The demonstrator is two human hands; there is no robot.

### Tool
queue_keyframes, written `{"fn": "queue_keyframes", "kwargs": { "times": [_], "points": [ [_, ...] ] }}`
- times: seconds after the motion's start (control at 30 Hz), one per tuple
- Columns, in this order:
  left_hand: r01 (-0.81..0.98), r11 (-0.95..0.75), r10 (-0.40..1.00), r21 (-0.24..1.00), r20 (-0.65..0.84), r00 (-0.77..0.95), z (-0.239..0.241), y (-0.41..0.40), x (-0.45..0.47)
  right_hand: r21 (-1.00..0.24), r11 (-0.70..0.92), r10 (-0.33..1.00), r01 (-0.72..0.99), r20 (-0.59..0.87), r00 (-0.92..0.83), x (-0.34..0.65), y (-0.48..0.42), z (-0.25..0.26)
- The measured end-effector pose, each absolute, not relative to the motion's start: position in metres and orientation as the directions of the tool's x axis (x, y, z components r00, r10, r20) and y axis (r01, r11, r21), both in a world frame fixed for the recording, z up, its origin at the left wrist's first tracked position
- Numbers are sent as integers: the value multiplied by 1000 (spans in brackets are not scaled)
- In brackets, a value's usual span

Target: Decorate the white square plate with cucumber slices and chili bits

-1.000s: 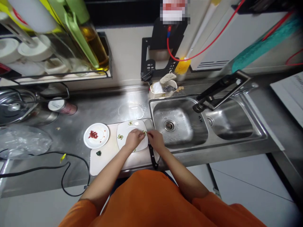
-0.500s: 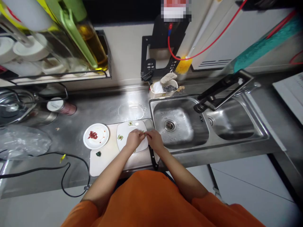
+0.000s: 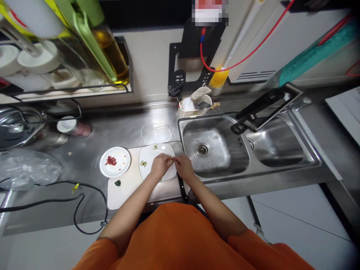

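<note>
A square white plate (image 3: 150, 156) lies on a pale cutting board (image 3: 126, 191) at the counter's front edge. Small green garnish pieces (image 3: 143, 163) sit along the plate's left and far sides. My left hand (image 3: 159, 165) and my right hand (image 3: 183, 166) meet over the plate's right side, fingertips pinched together on a tiny green piece that is too small to make out clearly. A black-handled knife (image 3: 182, 187) lies on the board under my right wrist.
A round white plate (image 3: 114, 162) with red bits sits left of the board. A double steel sink (image 3: 216, 148) with a black faucet (image 3: 264, 107) lies to the right. A black cable (image 3: 56, 200), a plastic bag (image 3: 28, 168) and a pot lid (image 3: 17, 127) occupy the left counter.
Both hands have stayed pinched together over the plate's right side; only slight finger movement shows.
</note>
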State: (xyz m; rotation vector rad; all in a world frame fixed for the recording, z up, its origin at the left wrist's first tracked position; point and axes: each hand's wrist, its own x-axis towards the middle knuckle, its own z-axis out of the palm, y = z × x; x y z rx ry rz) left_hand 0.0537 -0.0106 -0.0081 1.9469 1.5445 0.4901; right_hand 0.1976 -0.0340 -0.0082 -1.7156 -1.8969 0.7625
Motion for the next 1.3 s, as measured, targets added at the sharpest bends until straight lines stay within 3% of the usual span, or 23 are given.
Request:
{"fn": "queue_keyframes", "kwargs": {
  "times": [1.3],
  "points": [
    [702, -130, 976, 700, -34, 215, -13, -13, 54, -620, 78, 991, 781, -40, -131, 196, -30, -8]
  ]
}}
